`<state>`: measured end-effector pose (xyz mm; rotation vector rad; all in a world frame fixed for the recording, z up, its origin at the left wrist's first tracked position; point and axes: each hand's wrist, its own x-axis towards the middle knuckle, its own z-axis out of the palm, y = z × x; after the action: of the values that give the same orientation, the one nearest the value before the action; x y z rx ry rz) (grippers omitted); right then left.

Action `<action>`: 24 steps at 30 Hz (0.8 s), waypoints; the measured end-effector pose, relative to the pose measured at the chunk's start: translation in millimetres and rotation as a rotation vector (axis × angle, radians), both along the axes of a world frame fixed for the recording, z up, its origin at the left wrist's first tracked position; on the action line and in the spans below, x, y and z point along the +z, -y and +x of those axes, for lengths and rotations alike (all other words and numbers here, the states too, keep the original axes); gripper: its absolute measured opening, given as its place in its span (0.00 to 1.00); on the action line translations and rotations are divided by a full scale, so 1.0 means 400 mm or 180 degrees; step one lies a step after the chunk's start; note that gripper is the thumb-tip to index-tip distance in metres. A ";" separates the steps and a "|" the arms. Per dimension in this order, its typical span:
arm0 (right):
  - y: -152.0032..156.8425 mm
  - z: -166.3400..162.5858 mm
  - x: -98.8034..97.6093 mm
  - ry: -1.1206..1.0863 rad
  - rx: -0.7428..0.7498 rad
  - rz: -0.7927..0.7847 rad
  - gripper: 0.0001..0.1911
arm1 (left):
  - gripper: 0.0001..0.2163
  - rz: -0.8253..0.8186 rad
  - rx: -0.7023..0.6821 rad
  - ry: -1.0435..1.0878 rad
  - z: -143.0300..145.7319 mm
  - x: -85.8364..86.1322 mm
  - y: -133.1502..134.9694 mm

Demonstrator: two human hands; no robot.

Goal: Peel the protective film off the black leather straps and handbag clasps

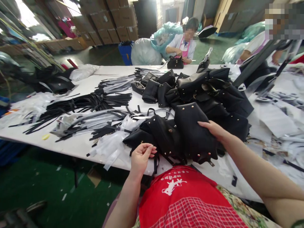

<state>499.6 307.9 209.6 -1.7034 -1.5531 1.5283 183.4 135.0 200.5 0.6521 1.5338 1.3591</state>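
Note:
A black studded leather bag (190, 133) lies at the near edge of the white table (78, 145), on top of other black bags. My right hand (215, 129) rests on its right side, fingers stretched flat against the leather. My left hand (142, 155) hovers at the table edge just left of the bags, fingers curled into a loose pinch near a thin black strap (155, 164) that hangs off the edge. Whether the fingers hold the strap is unclear.
A heap of black bags (201, 85) fills the table's middle. Bundles of black straps (90, 103) and clear plastic sleeves (111, 144) lie to the left. Across the table a seated person (184, 44) handles a bag; another person (261, 44) is at far right. Cardboard boxes (111, 22) stand behind.

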 end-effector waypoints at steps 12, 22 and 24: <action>0.049 -0.011 -0.132 -0.1327 -0.1441 -0.0725 0.13 | 0.09 0.0081 -0.1031 -0.0422 0.116 0.000 0.005; 0.107 0.164 -0.211 -0.1524 -0.1521 -0.1216 0.08 | 0.09 -0.0257 -0.0888 -0.0623 0.073 -0.076 0.016; 0.122 0.167 -0.222 -0.1493 -0.1485 -0.1244 0.07 | 0.09 -0.0334 -0.0949 -0.0622 0.082 -0.090 0.017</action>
<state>566.4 259.2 120.9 -1.5810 -0.6018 1.8626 216.1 128.3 164.5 0.9286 1.5758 1.0081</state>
